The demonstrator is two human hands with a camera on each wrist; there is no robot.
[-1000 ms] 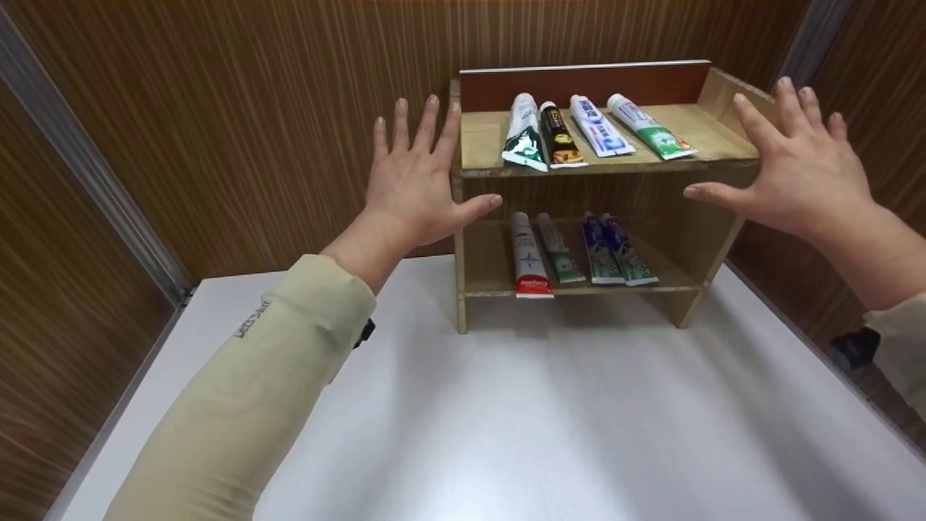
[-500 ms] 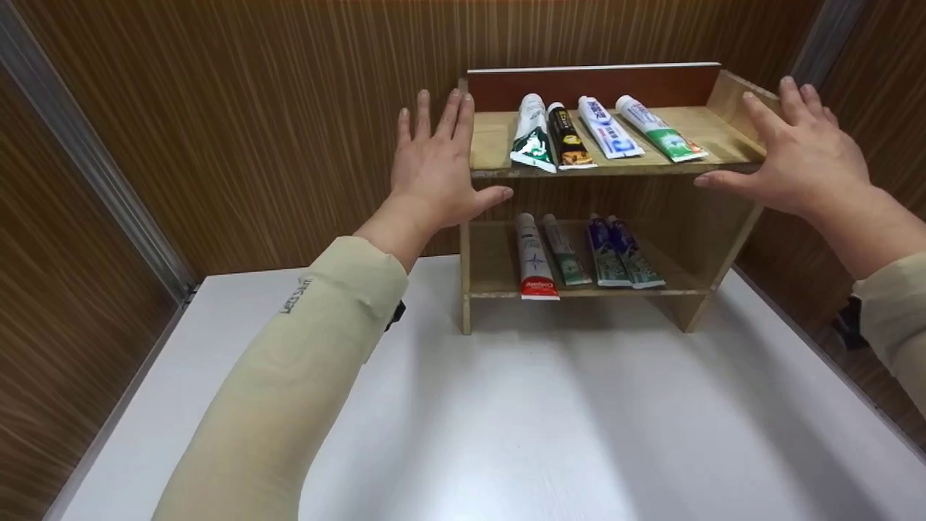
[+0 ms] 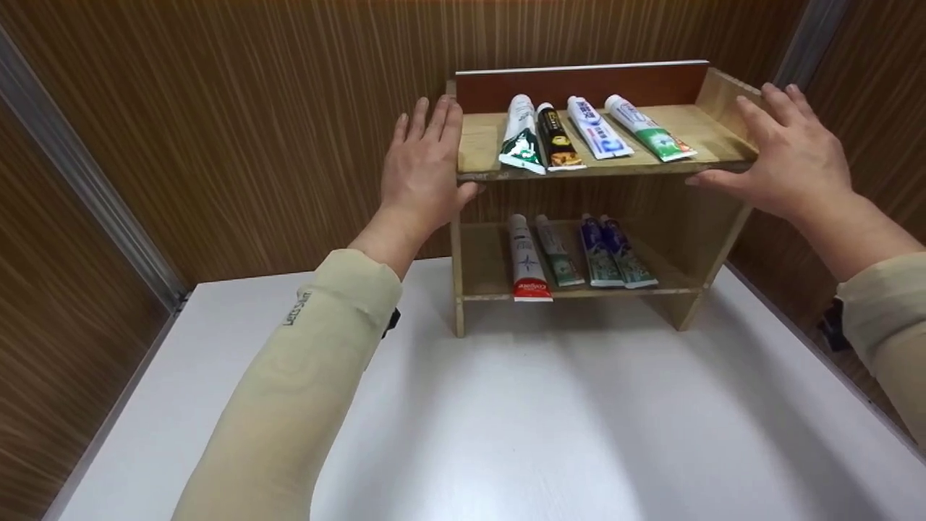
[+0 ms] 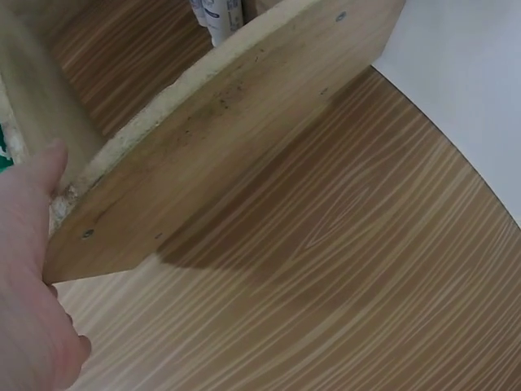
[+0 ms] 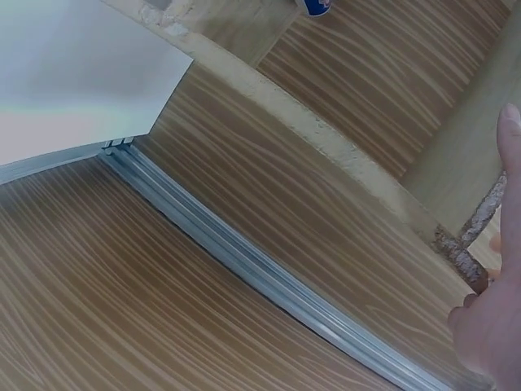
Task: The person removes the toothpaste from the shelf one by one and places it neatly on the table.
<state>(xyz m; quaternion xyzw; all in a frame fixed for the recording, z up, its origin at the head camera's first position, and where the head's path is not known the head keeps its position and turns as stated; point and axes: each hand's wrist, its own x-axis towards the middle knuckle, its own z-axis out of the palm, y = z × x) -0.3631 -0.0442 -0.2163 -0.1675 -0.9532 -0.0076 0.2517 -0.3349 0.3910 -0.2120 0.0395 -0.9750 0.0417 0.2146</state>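
Observation:
A two-level wooden shelf (image 3: pixel 651 168) stands on a white table. At its upper left corner, my left hand (image 3: pixel 419 177) grips the side, fingers along the outer face and thumb under the top board's front edge. The left wrist view shows that thumb beside the panel (image 4: pixel 187 155). My right hand (image 3: pixel 803 163) holds the upper right corner, thumb below the top board, fingers spread over the side panel; in the right wrist view the hand (image 5: pixel 496 318) is at the corner joint. On the top board lie a green-white tube (image 3: pixel 521 134), a black tube (image 3: pixel 558 137) and two white tubes (image 3: pixel 599 129) (image 3: pixel 651 129).
Several more tubes lie on the lower board, among them a red-white one (image 3: pixel 529 260) and two purple-green ones. White table (image 3: pixel 506 434) extends in front of the shelf. Wood-grain walls (image 3: pixel 289 145) rise behind and at both sides, with metal strips (image 5: pixel 244 261) in the corners.
My left hand has moved right onto the shelf's side, its thumb now tucked at the front edge. My right hand has shifted slightly inward against the right corner. The tubes keep their places.

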